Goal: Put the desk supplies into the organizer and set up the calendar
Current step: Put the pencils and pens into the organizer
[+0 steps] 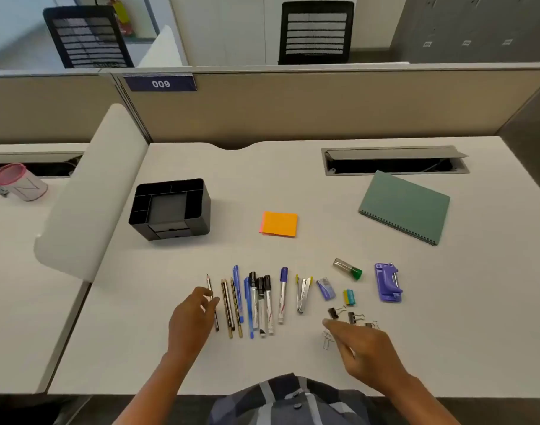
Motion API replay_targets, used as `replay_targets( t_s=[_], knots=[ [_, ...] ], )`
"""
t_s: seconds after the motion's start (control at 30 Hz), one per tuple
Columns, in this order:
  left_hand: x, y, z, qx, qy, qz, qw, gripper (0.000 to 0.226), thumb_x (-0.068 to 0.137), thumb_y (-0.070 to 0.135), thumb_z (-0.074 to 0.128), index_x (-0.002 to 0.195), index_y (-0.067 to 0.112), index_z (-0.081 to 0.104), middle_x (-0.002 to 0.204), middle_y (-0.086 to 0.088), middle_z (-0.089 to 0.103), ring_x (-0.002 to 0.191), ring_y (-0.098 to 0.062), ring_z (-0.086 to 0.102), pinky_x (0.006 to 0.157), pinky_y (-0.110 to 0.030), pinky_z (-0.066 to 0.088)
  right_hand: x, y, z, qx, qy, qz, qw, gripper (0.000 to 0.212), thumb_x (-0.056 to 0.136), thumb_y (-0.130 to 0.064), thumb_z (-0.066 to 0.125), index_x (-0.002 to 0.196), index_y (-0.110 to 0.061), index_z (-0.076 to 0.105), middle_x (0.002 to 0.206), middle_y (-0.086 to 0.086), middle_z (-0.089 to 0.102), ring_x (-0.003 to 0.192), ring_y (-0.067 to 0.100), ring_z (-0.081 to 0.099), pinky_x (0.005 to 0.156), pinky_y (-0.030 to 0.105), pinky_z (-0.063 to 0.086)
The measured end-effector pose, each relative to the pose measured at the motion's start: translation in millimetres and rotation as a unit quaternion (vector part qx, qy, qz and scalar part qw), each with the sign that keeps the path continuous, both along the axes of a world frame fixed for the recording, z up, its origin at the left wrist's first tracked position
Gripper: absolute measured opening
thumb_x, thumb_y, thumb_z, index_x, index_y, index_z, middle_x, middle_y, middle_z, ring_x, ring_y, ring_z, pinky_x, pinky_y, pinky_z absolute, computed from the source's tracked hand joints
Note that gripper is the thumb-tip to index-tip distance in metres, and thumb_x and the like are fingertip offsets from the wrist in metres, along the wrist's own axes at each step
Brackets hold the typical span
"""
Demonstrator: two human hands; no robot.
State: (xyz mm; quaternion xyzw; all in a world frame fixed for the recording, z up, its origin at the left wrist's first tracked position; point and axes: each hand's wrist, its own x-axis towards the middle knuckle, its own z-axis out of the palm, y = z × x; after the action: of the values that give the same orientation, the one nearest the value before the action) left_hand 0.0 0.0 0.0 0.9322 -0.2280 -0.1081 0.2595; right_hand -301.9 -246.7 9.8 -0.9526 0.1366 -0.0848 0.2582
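A black organizer [170, 208] stands at the left of the white desk [293, 179]. A green spiral-bound calendar [403, 207] lies flat at the right, and an orange sticky-note pad [279, 223] sits mid-desk. Pencils [229, 308], blue pens [238, 289] and markers [267, 302] lie in a row near me. My left hand [192, 320] pinches the leftmost pencil [209, 285], which still lies on the desk. My right hand [364, 348] hovers with fingers apart over paper clips [326, 341], next to binder clips [334, 312].
A small stapler [304, 294], staple box [325, 288], eraser [349, 297], green-capped tube [348, 268] and purple hole punch [388, 283] lie right of the pens. An open cable tray [394, 162] sits at the back. A white divider [90, 191] borders the left side.
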Motion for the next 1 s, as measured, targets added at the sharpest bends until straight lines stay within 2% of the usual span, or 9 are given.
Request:
replay_targets(
  t_s=[0.1,0.2,0.27,0.43,0.6,0.7,0.8,0.9,1.0],
  knots=[
    [6.0,-0.9,-3.9,0.028,0.044,0.047,0.998,0.025,0.096,0.038,0.073,0.111,0.021,0.064,0.092,0.003,0.07,0.076,-0.013,0.065,0.066,-0.023,0.049,-1.8,15.1,-2.8,0.03,-0.016,-0.031,0.999,0.041,0.091,-0.023,0.066,0.132,-0.027,0.069,0.124,-0.014,0.073,0.104,0.002,0.073,0.097,0.006,0.046],
    [10.1,-5.0,-3.7,0.055,0.075,0.075,0.993,0.025,0.094,0.041,0.075,0.103,0.023,0.059,0.093,0.002,0.069,0.081,-0.018,0.066,0.07,-0.031,0.054,-1.2,27.7,-7.7,0.034,-0.023,-0.046,0.998,0.038,0.094,-0.031,0.057,0.127,-0.025,0.074,0.121,-0.015,0.074,0.103,0.001,0.073,0.096,0.01,0.051],
    [15.7,-8.6,-3.0,0.06,0.084,0.09,0.991,0.027,0.094,0.041,0.076,0.101,0.022,0.058,0.091,0.003,0.067,0.081,-0.019,0.065,0.068,-0.031,0.05,0.1,31.4,-10.1,0.038,-0.015,-0.056,0.998,0.036,0.094,-0.03,0.059,0.126,-0.027,0.074,0.12,-0.015,0.074,0.104,0.0,0.072,0.093,0.013,0.055],
    [24.5,-20.8,-7.6,0.065,0.11,0.105,0.986,0.035,0.091,0.04,0.08,0.106,0.021,0.055,0.089,0.002,0.066,0.078,-0.017,0.065,0.069,-0.03,0.049,5.7,34.7,-8.9,0.046,-0.017,-0.056,0.997,0.032,0.093,-0.025,0.065,0.124,-0.03,0.075,0.114,-0.019,0.075,0.1,-0.002,0.071,0.088,0.011,0.056],
    [26.6,-27.1,-11.6,0.056,0.136,0.113,0.983,0.036,0.09,0.03,0.082,0.112,0.016,0.057,0.092,-0.002,0.066,0.08,-0.02,0.065,0.069,-0.029,0.045,14.1,34.2,-5.8,0.059,-0.005,-0.059,0.996,0.042,0.086,-0.016,0.08,0.125,-0.029,0.074,0.111,-0.02,0.076,0.094,-0.004,0.071,0.083,0.008,0.055],
    [29.3,-29.0,-13.3,0.051,0.147,0.11,0.982,0.035,0.093,0.022,0.079,0.119,0.011,0.058,0.096,-0.005,0.068,0.082,-0.021,0.066,0.072,-0.029,0.047,19.9,35.0,-2.1,0.062,-0.012,-0.058,0.996,0.037,0.089,-0.018,0.075,0.124,-0.03,0.074,0.108,-0.022,0.075,0.091,-0.005,0.07,0.081,0.005,0.052],
    [32.2,-31.3,-12.6,0.056,0.149,0.105,0.982,0.037,0.093,0.017,0.078,0.124,0.008,0.058,0.097,-0.005,0.066,0.082,-0.02,0.064,0.075,-0.029,0.046,26.4,36.1,0.9,0.065,-0.018,-0.059,0.996,0.029,0.098,-0.03,0.059,0.124,-0.03,0.074,0.106,-0.023,0.075,0.089,-0.005,0.069,0.079,0.005,0.053],
    [34.3,-33.2,-10.3,0.067,0.151,0.097,0.981,0.037,0.094,0.014,0.076,0.124,0.007,0.058,0.094,-0.002,0.062,0.078,-0.016,0.061,0.071,-0.025,0.044,30.9,36.6,0.7,0.056,-0.017,-0.065,0.996,0.039,0.104,-0.045,0.043,0.124,-0.031,0.073,0.11,-0.023,0.075,0.092,-0.005,0.07,0.085,0.0,0.049],
    [36.2,-33.0,-9.1,0.069,0.152,0.087,0.982,0.039,0.093,0.014,0.075,0.126,0.006,0.056,0.087,0.004,0.057,0.071,-0.009,0.057,0.058,-0.017,0.038,36.1,37.8,-0.4,0.043,-0.004,-0.069,0.997,0.03,0.102,-0.038,0.054,0.123,-0.031,0.074,0.109,-0.022,0.075,0.093,-0.006,0.069,0.087,-0.006,0.041]
  ],
)
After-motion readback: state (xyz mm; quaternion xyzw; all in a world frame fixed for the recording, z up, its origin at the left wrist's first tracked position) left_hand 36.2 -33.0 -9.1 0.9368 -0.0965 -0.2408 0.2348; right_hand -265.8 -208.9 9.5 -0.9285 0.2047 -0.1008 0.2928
